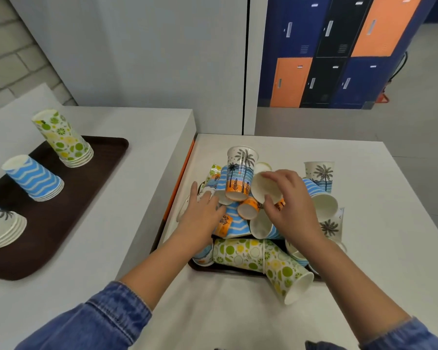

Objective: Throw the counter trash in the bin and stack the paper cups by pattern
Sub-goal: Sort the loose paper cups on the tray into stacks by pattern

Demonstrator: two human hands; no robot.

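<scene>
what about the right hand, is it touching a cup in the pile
Touching. The head view shows the right hand gripping a cup, thumb on its rim, fingers over its top.

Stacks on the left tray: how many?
3: citrus stack at the far end, blue-wave stack in the middle, palm stack nearest, cut by the frame edge; more may sit out of view.

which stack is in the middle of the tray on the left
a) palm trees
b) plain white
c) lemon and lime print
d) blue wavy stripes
d: on the brown tray the blue wave stack stands upside down between the citrus stack at the far end and the palm stack at the near end.
</scene>
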